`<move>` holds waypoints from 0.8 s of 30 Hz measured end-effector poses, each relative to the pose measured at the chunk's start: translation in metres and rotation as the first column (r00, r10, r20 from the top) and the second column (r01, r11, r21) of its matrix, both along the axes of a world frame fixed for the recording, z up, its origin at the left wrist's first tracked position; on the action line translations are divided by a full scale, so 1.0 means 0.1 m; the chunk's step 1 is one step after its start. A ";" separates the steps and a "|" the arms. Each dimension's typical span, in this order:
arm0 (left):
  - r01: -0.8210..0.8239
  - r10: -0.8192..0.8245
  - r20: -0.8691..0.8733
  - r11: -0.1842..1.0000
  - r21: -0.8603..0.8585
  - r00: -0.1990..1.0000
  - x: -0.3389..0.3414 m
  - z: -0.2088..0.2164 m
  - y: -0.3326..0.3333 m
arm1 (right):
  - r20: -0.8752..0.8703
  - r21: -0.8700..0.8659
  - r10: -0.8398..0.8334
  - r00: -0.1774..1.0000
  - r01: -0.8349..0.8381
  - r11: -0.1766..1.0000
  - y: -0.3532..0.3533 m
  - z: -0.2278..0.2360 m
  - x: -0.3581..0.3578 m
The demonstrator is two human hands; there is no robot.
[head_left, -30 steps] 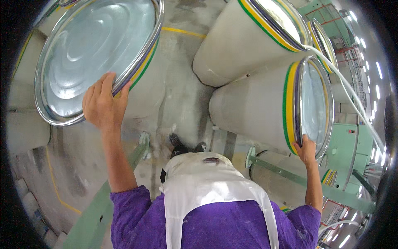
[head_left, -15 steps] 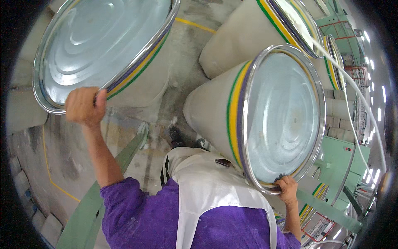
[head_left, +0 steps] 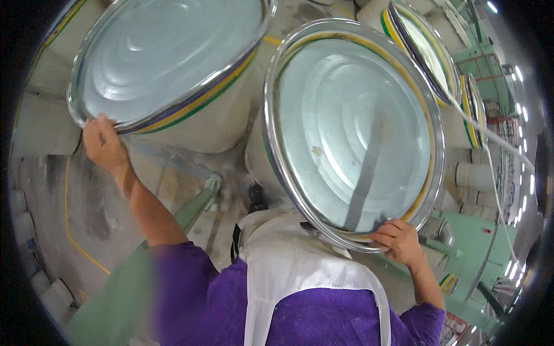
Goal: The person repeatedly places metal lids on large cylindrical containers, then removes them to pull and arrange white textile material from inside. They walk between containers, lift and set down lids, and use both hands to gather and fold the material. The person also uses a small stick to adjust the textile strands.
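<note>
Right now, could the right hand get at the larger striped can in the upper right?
Probably not: the right hand is holding the near edge of the nearer can, whose wide top spans much of the way to the larger striped can.

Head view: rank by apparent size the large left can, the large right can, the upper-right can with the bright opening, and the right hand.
1. Large left can and large right can: unsure; the left one runs past the picture's top edge.
2. Upper-right can
3. Right hand
</note>
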State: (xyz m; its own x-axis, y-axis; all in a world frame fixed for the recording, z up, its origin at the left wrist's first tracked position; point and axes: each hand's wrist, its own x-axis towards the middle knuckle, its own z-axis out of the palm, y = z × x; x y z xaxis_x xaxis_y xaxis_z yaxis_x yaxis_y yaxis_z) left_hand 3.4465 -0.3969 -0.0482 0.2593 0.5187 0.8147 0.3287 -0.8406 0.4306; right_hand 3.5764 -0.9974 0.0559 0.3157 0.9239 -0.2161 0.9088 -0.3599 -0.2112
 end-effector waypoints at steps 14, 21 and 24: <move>-0.300 0.287 -0.239 0.954 -0.021 0.928 0.23 0.30 0.45 | -0.029 0.143 0.386 0.922 -0.378 0.915 1.71 -0.15 0.20; 0.254 -0.354 -0.130 0.841 -0.478 0.926 0.67 0.49 -0.20 | -0.029 0.143 0.494 0.869 -0.486 0.862 2.31 -0.32 0.61; 0.072 -0.310 -0.716 0.937 -0.343 0.626 0.74 0.47 -0.45 | 0.002 0.131 0.570 0.822 -0.565 0.815 2.58 -0.37 0.93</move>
